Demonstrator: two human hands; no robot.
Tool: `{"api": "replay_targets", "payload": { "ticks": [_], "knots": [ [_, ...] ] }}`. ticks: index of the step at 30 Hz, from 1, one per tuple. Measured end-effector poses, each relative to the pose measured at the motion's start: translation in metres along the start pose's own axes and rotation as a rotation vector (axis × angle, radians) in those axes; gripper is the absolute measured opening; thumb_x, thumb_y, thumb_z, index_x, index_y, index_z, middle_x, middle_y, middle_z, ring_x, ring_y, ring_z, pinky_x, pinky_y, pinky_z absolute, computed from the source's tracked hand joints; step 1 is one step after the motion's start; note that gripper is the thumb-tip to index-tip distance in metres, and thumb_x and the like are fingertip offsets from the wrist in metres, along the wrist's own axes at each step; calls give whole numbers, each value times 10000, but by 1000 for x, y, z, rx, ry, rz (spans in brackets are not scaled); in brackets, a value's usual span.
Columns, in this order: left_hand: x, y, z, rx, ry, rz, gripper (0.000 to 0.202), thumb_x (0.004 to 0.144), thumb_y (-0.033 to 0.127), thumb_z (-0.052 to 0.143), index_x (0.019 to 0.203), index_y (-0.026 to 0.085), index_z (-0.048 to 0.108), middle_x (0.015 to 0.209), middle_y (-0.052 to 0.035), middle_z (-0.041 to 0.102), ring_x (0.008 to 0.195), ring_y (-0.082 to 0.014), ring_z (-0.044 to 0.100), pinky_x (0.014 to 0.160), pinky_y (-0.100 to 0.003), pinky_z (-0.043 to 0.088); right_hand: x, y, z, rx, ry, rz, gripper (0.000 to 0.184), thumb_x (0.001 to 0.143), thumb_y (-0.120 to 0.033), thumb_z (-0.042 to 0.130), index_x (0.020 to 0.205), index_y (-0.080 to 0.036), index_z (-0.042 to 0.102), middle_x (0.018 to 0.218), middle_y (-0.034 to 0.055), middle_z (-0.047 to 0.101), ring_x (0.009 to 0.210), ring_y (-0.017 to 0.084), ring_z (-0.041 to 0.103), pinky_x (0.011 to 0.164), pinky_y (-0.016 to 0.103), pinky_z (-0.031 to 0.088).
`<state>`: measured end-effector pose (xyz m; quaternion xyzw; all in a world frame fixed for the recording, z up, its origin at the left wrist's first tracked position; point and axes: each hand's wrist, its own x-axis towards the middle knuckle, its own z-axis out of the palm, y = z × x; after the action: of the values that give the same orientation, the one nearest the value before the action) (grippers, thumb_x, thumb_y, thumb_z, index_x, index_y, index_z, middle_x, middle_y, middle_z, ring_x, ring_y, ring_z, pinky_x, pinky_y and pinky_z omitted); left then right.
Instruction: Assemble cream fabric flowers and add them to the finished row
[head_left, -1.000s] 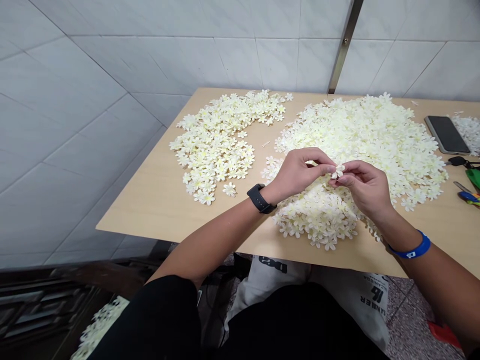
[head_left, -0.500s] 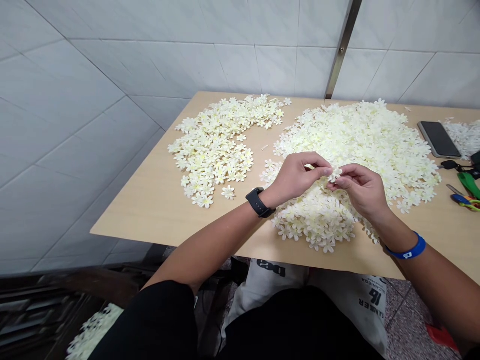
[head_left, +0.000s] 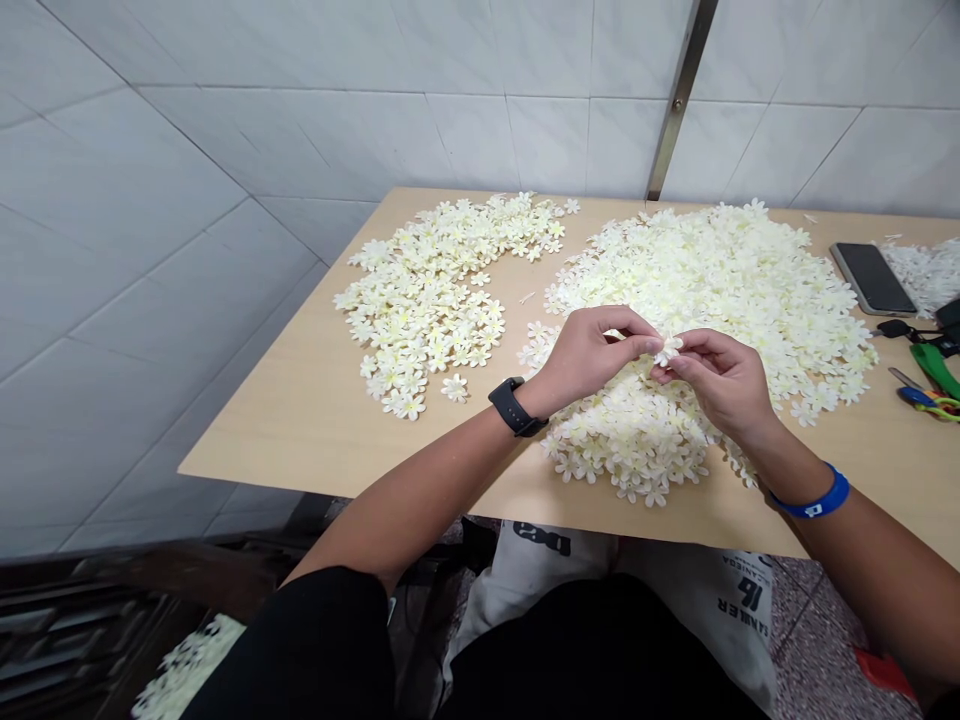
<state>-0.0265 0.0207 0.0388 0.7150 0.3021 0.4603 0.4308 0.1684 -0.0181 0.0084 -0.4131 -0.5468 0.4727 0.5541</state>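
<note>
A small cream-white artificial flower point(head_left: 667, 350) is pinched between the fingertips of both hands, above a big heap of like flowers point(head_left: 720, 270). My left hand point(head_left: 592, 350), with a black watch on the wrist, is closed on the flower's left side. From the other side my right hand point(head_left: 724, 380) grips it with thumb and fingers; a blue band circles that wrist. Below the hands, a lobe of flowers point(head_left: 626, 450) reaches the table's front edge. Parts of the heap are hidden behind the hands.
Another spread of flowers point(head_left: 442, 280) lies on the left of the wooden table point(head_left: 277, 430). At the right are a phone point(head_left: 874, 278), a white pile point(head_left: 926, 275), and blue-handled scissors point(head_left: 919, 398). A tiled wall point(head_left: 360, 130) borders the table's back. More flowers point(head_left: 187, 670) show low at the left.
Both hands keep their pinch on the flower, which looks slightly turned. Otherwise the whole view has shifted only a little.
</note>
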Motion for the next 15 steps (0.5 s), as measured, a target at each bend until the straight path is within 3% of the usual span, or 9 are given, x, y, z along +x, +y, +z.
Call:
{"api": "replay_targets", "payload": {
  "ticks": [15],
  "knots": [
    [-1, -1, 0, 56, 2, 60, 305, 866, 475, 756, 762, 188, 771, 826, -51, 770, 792, -142, 689, 674, -248, 527, -1, -2, 3, 28, 4, 2, 255, 751, -378, 894, 876, -220, 737, 715, 8, 776, 660, 206, 785, 696, 338, 681]
  ]
}}
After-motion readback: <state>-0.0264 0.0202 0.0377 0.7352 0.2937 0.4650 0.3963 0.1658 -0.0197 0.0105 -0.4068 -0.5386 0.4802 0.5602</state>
